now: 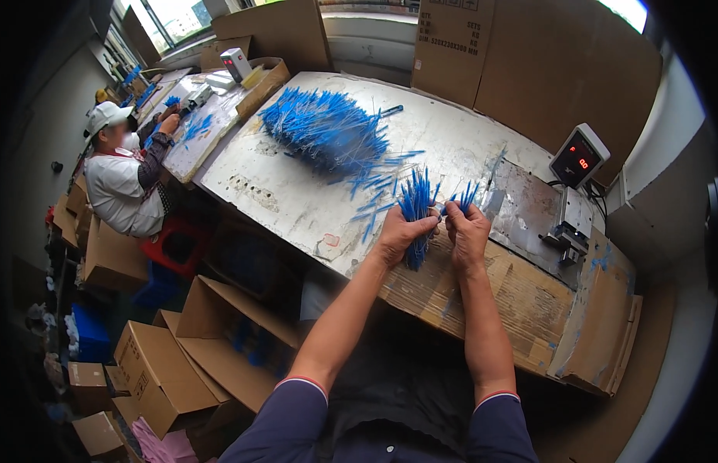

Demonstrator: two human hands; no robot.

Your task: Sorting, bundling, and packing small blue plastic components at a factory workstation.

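Observation:
My left hand is closed around a thick bundle of thin blue sticks, held upright above the table's front edge. Close beside it, my right hand pinches a smaller bunch of the same sticks, whose tips fan out above the fingers. The fingertips of both hands nearly meet. A large pile of blue sticks with fine pale ends lies beyond my hands to the left. Several loose sticks are scattered between that pile and my left hand.
Right of my hands are a metal plate with a small fixture and a box with a red lit display. Cardboard covers the table's front edge. Open cartons stand at lower left. A co-worker handles blue sticks at the far left.

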